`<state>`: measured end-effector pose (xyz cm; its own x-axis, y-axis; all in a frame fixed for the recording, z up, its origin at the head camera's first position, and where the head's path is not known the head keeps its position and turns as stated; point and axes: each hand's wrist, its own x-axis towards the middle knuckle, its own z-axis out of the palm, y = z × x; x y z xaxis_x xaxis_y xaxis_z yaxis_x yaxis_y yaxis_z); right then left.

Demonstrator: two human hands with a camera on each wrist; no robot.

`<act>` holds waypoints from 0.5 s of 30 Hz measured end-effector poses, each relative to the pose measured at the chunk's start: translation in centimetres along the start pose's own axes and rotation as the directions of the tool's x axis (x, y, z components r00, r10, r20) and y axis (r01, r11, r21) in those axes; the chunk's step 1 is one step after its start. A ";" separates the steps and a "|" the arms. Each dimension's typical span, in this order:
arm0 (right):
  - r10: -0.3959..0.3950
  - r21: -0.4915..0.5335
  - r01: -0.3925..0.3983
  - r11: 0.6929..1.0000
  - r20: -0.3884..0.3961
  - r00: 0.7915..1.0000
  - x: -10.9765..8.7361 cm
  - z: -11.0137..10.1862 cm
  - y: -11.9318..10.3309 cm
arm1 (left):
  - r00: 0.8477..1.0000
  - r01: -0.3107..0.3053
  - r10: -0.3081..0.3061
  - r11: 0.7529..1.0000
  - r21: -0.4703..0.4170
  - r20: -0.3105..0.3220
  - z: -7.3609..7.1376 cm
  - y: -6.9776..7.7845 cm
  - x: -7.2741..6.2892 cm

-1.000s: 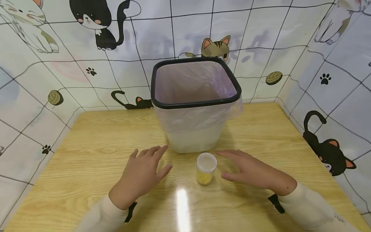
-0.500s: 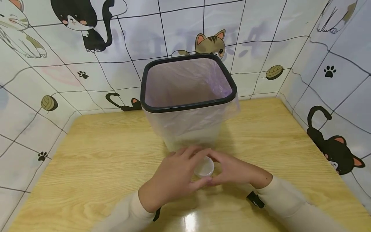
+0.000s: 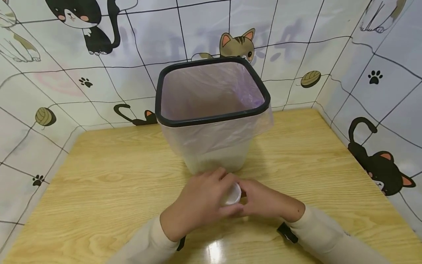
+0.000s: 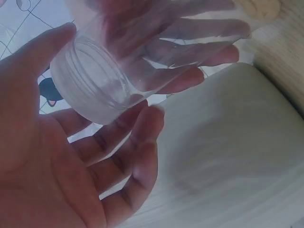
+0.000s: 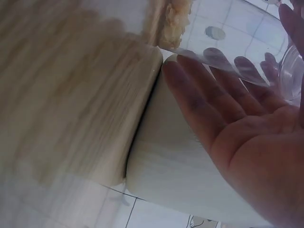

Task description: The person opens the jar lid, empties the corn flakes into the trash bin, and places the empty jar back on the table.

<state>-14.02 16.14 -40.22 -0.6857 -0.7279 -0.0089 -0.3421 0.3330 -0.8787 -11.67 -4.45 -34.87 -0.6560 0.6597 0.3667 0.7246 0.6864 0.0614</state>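
Observation:
Just in front of the bin, a small clear jar is held between my two hands in the head view. My left hand (image 3: 199, 201) reaches over from the left, thumb and fingers round the jar's whitish lid (image 3: 233, 195). From the other side my right hand (image 3: 268, 200) holds the jar's body. In the left wrist view, the right hand's fingers show through the clear jar (image 4: 142, 47), while the left thumb and fingers surround the lid (image 4: 90, 102). Pale yellowish pieces (image 5: 175, 21) lie at the jar's bottom in the right wrist view.
A whitish bin (image 3: 217, 157) with a black rim (image 3: 211, 120) and a thin translucent liner (image 3: 204, 137) stands behind the hands. It is on a light wood table (image 3: 122, 172). Cat-patterned walls (image 3: 184, 40) enclose the table at the back and both sides.
Both hands have come inward from either side of the standing jar and now hold it. The left hand has closed over the lid. The head view has shifted slightly.

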 end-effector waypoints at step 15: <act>-0.009 -0.123 0.002 0.992 -0.057 0.998 0.0 0.3 -0.6 | 0.990 0.022 -0.008 0.994 0.103 -0.139 -0.4 0.3 0.0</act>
<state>-13.62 15.79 -39.79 -0.7180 -0.6955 0.0262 -0.4198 0.4028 -0.8133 -11.37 -4.30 -34.50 -0.6257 0.6056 0.4917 0.6843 0.7287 -0.0268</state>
